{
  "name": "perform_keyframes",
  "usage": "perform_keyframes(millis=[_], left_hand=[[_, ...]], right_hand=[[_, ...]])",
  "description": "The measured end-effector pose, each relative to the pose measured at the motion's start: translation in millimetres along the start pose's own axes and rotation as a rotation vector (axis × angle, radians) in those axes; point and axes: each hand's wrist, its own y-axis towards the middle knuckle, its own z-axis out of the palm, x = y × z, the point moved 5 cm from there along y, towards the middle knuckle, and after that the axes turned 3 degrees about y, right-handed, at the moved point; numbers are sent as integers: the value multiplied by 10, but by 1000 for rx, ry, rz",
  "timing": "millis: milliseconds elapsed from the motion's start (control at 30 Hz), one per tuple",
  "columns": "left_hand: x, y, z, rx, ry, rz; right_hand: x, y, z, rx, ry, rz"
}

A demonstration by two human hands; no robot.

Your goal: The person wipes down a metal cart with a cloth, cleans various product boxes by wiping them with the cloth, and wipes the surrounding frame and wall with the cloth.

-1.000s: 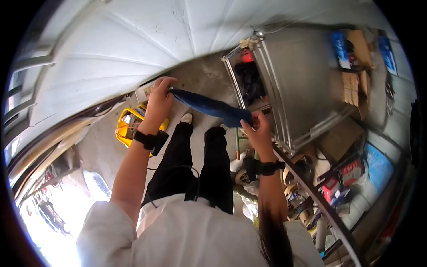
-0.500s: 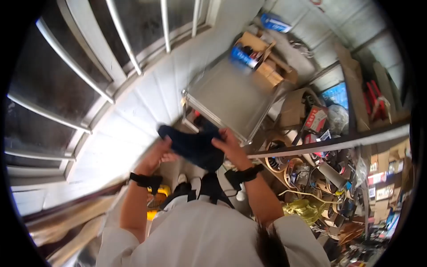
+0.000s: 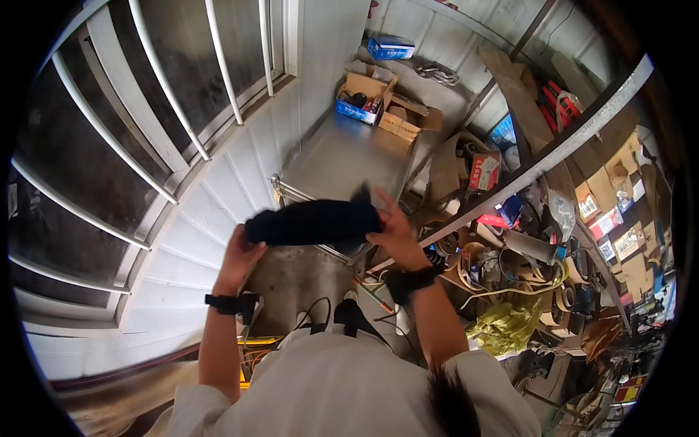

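Note:
A dark navy cloth (image 3: 312,223) is stretched sideways between my two hands, in front of my body. My left hand (image 3: 240,255) pinches its left end, thumb toward me. At the right end, my right hand (image 3: 395,231) grips the cloth between thumb and fingers; that edge is slightly blurred. Each wrist wears a black band. Beyond the cloth is a metal-topped table (image 3: 349,156), whose near frame is partly hidden by the cloth.
Open cardboard boxes (image 3: 360,95) sit on the metal table's far end. A slanted metal bar (image 3: 539,164) crosses the right side above cluttered shelves. White window bars (image 3: 164,76) curve at left. A yellow-green bag (image 3: 507,325) lies at lower right.
The view has turned toward the metal table and shelves. The cloth, earlier long and narrow and slanting down to the right, is now level and bunched thicker, still between both hands.

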Motion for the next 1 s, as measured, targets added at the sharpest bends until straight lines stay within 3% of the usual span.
perform_keyframes(millis=[67,100,167,233,267,300,367,433,500,600,633,733,833,900,933,967,1000], left_hand=[[-429,-89,29,34,-28,146],[-522,-94,9,39,267,103],[76,254,-287,134,-111,173],[-174,303,-93,-77,451,303],[-221,326,-74,-99,550,279],[-250,337,-68,-118,652,241],[-405,293,-6,-126,851,467],[-438,272,-21,-174,736,588],[-454,305,-53,-134,552,505],[-355,355,-167,114,415,266],[-582,260,-96,135,537,309],[-705,217,-186,147,497,382],[-553,246,-289,56,458,238],[-469,193,-194,29,387,52],[-101,262,-352,123,534,81],[105,272,-379,227,590,65],[201,261,-290,224,439,51]], right_hand=[[295,-98,-43,65,-71,8],[366,-146,-70,94,-107,17],[226,-97,-312,6,-383,-55],[-25,49,-501,35,-590,-261],[-107,75,-534,-63,-585,-286],[-139,66,-558,-138,-644,-253],[-269,58,-598,-285,-748,-161],[-348,91,-670,-329,-411,-233],[-260,87,-667,-298,-434,-230],[-81,58,-695,-323,-483,-200],[-52,57,-724,-342,-498,-181],[11,10,-817,-419,-529,-256],[-264,-9,-959,-302,-610,66],[-487,-40,-1052,-288,-643,143],[-563,-67,-1134,-291,-668,176],[-603,-119,-1164,-335,-682,90],[-603,-164,-1145,-397,-701,-7]])
